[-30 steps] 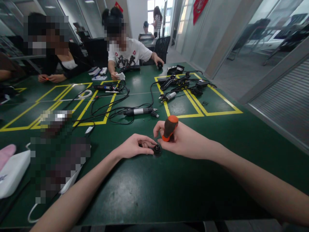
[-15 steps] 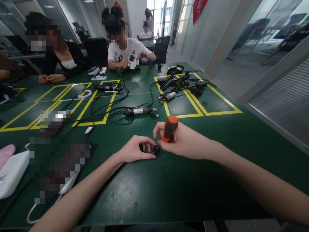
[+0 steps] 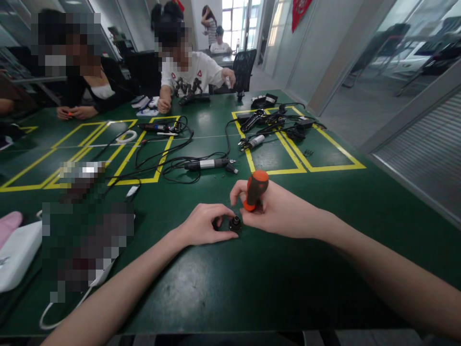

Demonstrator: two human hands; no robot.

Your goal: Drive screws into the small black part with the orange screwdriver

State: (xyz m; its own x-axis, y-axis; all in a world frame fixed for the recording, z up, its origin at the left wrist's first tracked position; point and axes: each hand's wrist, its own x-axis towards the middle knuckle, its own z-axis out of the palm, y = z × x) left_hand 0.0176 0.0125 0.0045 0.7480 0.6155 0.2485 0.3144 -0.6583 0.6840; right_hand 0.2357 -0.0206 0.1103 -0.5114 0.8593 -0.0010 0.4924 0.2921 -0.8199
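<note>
Between the thumb and fingers of my left hand [image 3: 202, 225] is a small black round part [image 3: 235, 223] with a raised ring on top, resting on the green table. My right hand [image 3: 286, 211] is wrapped round the orange and dark grey handle of a screwdriver [image 3: 258, 188], which leans slightly to the right. The handle stands just above and right of the black part. My right fingers hide the shaft and tip, so I cannot tell whether the tip touches the part.
Beyond my hands lie a black and silver pen-shaped tool [image 3: 208, 164] and tangled cables. Black devices and cords [image 3: 257, 120] fill the yellow-taped area at right. A phone-like object [image 3: 97, 245] and white box [image 3: 18, 254] lie left. Several people [image 3: 192, 67] sit opposite.
My view has shifted slightly. Both hands keep their holds, and the screwdriver handle leans a little more to the right. Across the table, a co-worker has lowered one hand and stretched the other out.
</note>
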